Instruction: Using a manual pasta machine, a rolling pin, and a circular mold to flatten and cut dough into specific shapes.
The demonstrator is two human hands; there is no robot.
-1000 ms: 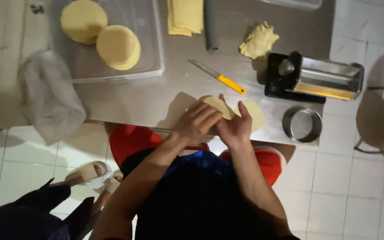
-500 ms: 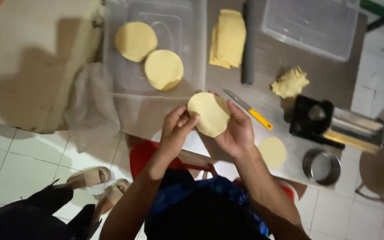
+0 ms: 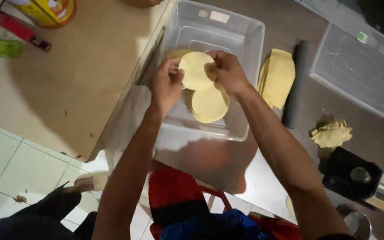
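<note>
I see my left hand [image 3: 167,84] and right hand [image 3: 227,71] pinching the thin round yellow dough disc [image 3: 195,71] over the clear plastic tub [image 3: 245,31]; a loose pinch could probably fold it.

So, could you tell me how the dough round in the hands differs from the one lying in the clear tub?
The held dough round is pinched above the clear tub by the left hand and right hand; the lying round rests flat inside, partly covered. Both are thin, pale yellow discs.

Dough disc [image 3: 195,71] pale yellow — same as the sheet stack [image 3: 277,78]. Bin [image 3: 241,35] clear plastic, rolling pin [image 3: 295,84] dark grey, surface [image 3: 50,89] tan.
</note>
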